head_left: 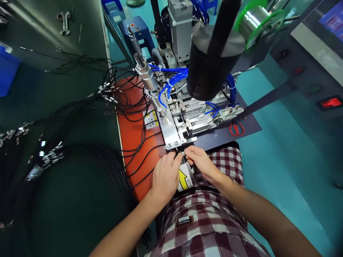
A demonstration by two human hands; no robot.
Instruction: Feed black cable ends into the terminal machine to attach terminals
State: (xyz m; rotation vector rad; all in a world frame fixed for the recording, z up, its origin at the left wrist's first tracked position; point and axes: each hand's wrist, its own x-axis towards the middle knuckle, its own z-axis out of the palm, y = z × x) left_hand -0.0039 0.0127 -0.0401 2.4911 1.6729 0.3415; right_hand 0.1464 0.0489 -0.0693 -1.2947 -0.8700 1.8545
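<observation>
Item: cable terminal (pixel 183 153), at the machine plate's (pixel 171 134) front edge. Held: your left hand (pixel 166 175) and right hand (pixel 201 162), fingers pinching it. Hazard: fingertips just beside the mechanism could be nipped; trailing black cables (pixel 139 150) could snag.

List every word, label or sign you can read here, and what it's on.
No text is legible enough to quote.
Yellow warning label on the metal plate: too small.
Yellow arrow sticker: arrow sign; characters blurred.
Shirt tag: blurred.
Screen: blurred.
Spool label: too small.
</observation>
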